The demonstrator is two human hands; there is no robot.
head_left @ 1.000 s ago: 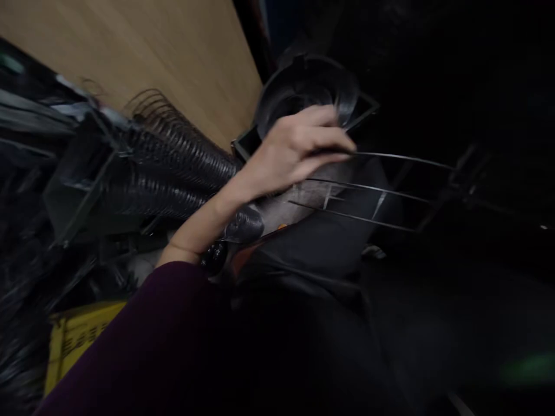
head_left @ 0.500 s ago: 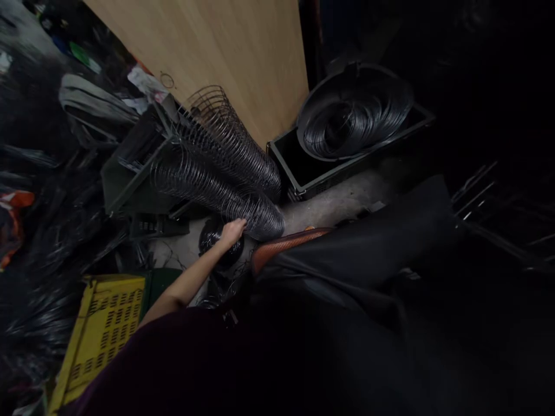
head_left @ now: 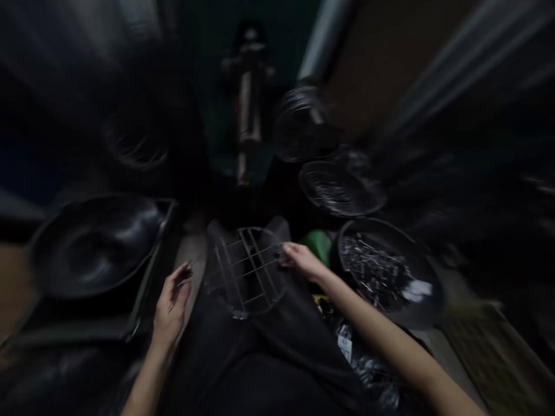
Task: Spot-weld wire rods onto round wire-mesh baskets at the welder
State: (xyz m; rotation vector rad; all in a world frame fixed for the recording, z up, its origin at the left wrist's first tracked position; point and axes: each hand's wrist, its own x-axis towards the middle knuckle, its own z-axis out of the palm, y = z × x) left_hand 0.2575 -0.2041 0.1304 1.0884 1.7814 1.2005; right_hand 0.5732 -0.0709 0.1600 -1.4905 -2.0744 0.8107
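A round wire rack with crossing bars lies over my dark-clothed lap. My right hand is closed on its right edge, fingers and thumb pinched at the rim. Left of the rack, apart from it, my left hand is raised with bent fingers and the thumb away from them. Its fingertips look dark, and motion blurs them.
On the left, a wide dark bowl sits on a framed crate. To the right stand a basin of small metal pieces and a bowl of wire rings. A green object lies between.
The view has swung right, away from the tall coils of wire rings where my left hand was. Both hands now show, with the wire rack in my right.
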